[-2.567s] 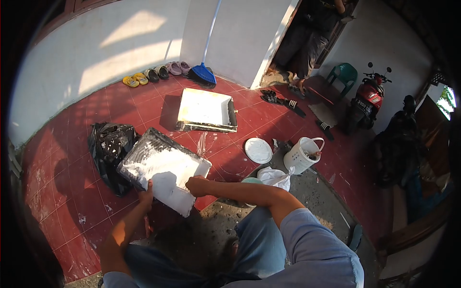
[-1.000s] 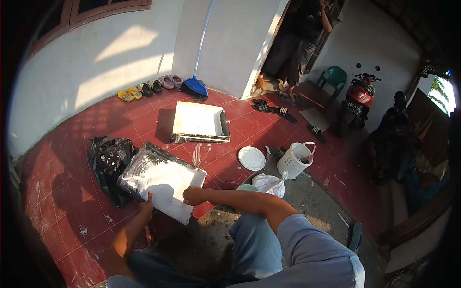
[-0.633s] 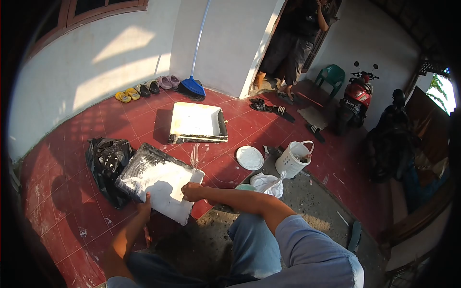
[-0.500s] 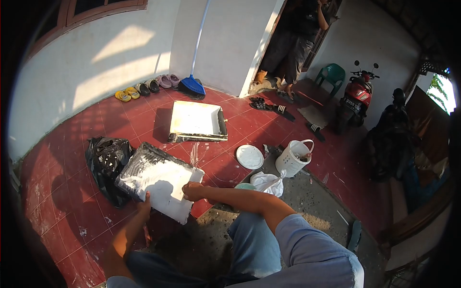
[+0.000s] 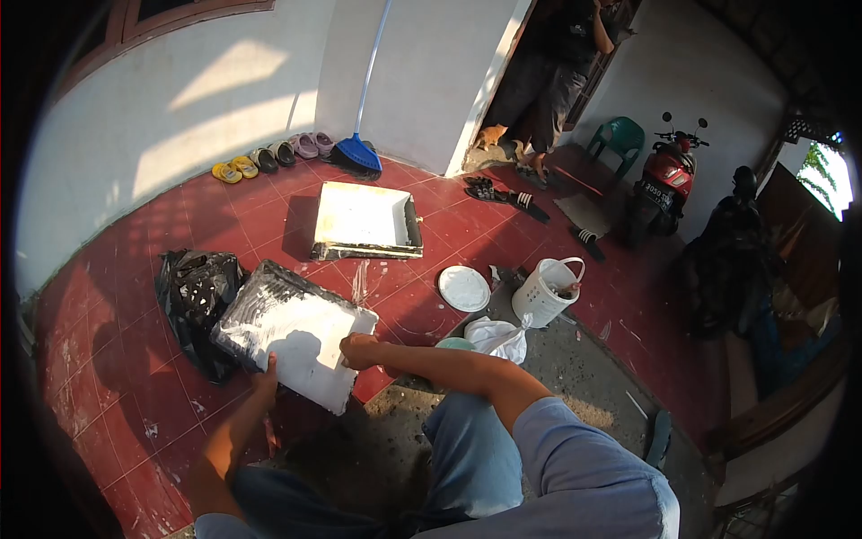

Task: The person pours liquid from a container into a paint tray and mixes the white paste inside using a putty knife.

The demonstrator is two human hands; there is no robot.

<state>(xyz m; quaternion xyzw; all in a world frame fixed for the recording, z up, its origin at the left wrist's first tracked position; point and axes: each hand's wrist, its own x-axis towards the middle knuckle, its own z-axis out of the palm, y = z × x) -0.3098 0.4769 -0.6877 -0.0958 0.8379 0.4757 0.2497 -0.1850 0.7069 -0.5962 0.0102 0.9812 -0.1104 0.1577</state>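
A black tray [image 5: 292, 337] smeared with white paint is tilted in front of me, its near part coated white. My left hand [image 5: 267, 375] grips the tray's near left edge, thumb up along the rim. At the tray's right side my right hand [image 5: 359, 350] is closed in a fist; what it holds, if anything, is too small to make out. A black plastic bag [image 5: 205, 301] lies against the tray's left side. Beyond the tray, a second white-coated tray [image 5: 366, 216] rests on the red tiles.
To the right are a round white lid [image 5: 464, 288], a white bucket [image 5: 545, 292], a white bag [image 5: 498, 339] and a green container [image 5: 455, 344]. A blue broom [image 5: 359, 154] and shoes line the wall. A person [image 5: 552, 81] stands in the doorway near a cat [image 5: 490, 136].
The view has shifted, so the second tray, bucket and lid sit slightly left. Both hands remain at the black tray, with little movement against it.
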